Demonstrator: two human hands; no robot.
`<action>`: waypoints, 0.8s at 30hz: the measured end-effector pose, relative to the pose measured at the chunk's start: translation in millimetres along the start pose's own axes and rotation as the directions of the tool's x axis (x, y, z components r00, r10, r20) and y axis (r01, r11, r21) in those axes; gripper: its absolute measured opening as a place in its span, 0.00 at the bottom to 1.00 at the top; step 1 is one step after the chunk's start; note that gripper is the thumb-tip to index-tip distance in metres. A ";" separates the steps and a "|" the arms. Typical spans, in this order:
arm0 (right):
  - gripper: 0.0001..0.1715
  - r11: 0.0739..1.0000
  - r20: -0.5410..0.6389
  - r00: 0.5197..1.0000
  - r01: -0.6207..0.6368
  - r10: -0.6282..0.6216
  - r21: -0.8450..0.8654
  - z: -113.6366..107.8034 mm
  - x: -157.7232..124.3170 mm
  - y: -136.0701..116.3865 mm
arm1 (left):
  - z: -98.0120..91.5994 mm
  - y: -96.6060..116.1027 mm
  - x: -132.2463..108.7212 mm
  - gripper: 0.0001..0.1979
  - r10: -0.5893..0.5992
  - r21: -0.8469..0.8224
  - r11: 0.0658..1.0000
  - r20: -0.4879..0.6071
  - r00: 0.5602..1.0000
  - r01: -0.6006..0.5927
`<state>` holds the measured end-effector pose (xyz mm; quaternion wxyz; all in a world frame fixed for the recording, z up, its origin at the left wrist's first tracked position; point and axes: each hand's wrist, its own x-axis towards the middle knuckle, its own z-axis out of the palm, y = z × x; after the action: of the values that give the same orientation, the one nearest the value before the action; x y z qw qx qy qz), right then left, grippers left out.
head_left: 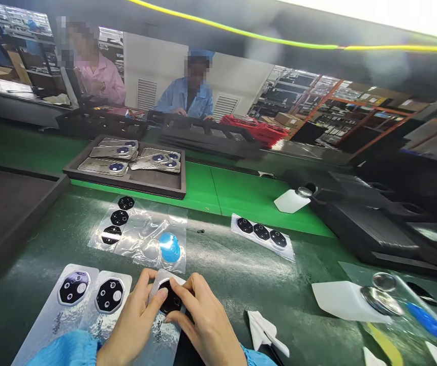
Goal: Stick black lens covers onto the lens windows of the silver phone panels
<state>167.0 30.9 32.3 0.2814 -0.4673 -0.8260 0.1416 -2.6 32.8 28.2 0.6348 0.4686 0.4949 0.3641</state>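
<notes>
My left hand [132, 315] grips the left edge of a silvery phone back cover [161, 333], its thumb on the black octagonal camera lens cover [172, 299] near the top. From the other side, my right hand [205, 317] holds the same back cover, with a fingertip pressing on the lens cover and the thumb at its lower edge. Fingers hide part of the lens cover. Two similar back covers, each with a black lens cover, lie side by side to the left: the outer one [45, 325] and the nearer one [107, 317].
Transparent film [142, 229] carries black lens covers and a blue round piece [169, 247]. Another strip [289, 249] holds three more. A dark tray [157, 189] contains several back covers. White bottles [335, 300] and a white cloth [258, 328] lie right. Two people sit opposite.
</notes>
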 end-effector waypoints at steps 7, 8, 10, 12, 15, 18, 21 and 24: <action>0.27 0.998 -0.060 0.997 0.050 -0.048 0.042 0.3 3.0 4.5 | -0.6 4.6 0.0 0.14 0.000 0.042 0.999 0.018 1.000 -0.001; 0.27 0.997 -0.067 0.997 0.052 -0.049 0.049 0.0 3.3 5.1 | -0.7 4.9 -0.3 0.14 0.000 0.046 0.999 0.015 1.000 -0.001; 0.27 0.997 -0.073 0.996 0.049 -0.045 0.064 -0.6 3.8 5.9 | -0.9 4.9 -0.4 0.14 -0.002 0.043 0.999 0.013 1.000 0.001; 0.27 0.996 -0.072 0.997 0.044 -0.038 0.075 -1.0 4.1 6.4 | -1.2 4.6 -0.1 0.15 -0.010 0.036 0.999 0.011 1.000 0.010; 0.28 0.995 -0.079 0.996 0.045 -0.038 0.093 -1.3 5.1 7.2 | -1.2 4.1 0.1 0.16 -0.016 0.028 1.000 0.014 1.000 0.015; 0.26 0.990 -0.092 0.995 0.047 -0.034 0.135 -2.4 6.8 9.7 | -1.0 4.6 -0.6 0.18 -0.010 0.002 1.000 0.025 1.000 0.010; 0.24 0.975 -0.119 0.993 0.008 0.018 0.220 -4.3 7.6 13.6 | -1.2 8.5 -0.4 0.19 -0.015 -0.056 0.998 0.002 1.000 0.015; 0.20 0.892 -0.096 0.967 -0.175 0.235 0.417 -4.5 7.4 16.2 | -2.2 15.9 1.4 0.20 -0.046 -0.176 0.984 -0.023 0.999 0.042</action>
<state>178.0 45.5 30.3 0.4141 -0.4925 -0.7023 0.3045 -4.3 39.3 42.9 0.6747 0.3950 0.4797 0.3984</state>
